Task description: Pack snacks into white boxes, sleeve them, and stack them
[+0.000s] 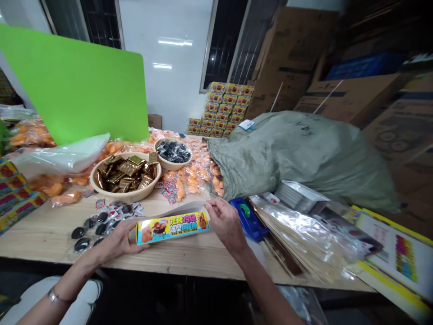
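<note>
My left hand grips the left end of a long printed cardboard box with yellow, blue and pink artwork and Chinese lettering. My right hand holds its right end, fingers resting on top. A pale flap or sheet rises along the box's far edge, and I cannot tell what it is. Just beyond my left hand, black sachets lie scattered on the wooden table. A blue tape dispenser sits close to my right hand.
A beige bowl of gold sachets and a bowl of black sachets stand among orange packets. A large grey-green sack lies behind, with foil bags and printed sheets at right. Stacked boxes, cartons and a green board surround the table.
</note>
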### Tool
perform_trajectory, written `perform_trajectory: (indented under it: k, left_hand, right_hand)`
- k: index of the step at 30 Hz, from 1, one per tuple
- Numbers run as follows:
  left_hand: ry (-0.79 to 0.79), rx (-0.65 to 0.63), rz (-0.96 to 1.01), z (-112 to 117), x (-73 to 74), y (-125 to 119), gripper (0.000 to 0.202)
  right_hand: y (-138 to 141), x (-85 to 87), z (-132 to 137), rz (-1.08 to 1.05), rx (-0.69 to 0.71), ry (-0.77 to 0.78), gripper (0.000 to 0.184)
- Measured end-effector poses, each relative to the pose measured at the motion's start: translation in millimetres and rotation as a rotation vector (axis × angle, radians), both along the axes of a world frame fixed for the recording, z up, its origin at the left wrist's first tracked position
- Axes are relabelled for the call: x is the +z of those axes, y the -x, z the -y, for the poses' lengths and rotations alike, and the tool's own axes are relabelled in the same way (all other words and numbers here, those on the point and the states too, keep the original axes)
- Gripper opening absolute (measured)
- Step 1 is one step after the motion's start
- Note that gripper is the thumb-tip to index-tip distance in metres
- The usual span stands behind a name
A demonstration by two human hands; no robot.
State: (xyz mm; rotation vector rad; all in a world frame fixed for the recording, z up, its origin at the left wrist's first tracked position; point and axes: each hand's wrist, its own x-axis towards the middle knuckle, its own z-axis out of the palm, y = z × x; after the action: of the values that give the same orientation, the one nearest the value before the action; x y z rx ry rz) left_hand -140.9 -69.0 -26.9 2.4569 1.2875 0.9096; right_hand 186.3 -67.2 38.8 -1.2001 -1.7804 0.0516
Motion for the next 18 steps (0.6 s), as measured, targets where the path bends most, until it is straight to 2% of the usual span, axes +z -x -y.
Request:
perform_trajectory:
  k: [3, 7, 13, 18]
  left_hand:
    - [0.056, 0.002, -0.016, -1, -1.0, -1, 0.041]
    - [0.120, 0.023, -0.025, 0, 8.3, -8, 0.037]
    - [0.198, 0.017, 0.012, 0, 17.4, -12, 0.031]
    - [0.207, 0.021, 0.001, -3, 15.1, -14, 0.032]
  right_hand:
    - [2, -3.2, 2, -0.017, -0.023, -0.009, 0.018]
    - [1, -5.1, 4, -0.026, -0.062, 0.017, 0.017]
    - [-3, 7.9, -16, -0.020, -0.006, 0.138, 0.014]
    - [-2, 4.7, -8, 0.032, 0.021, 0.041, 0.017]
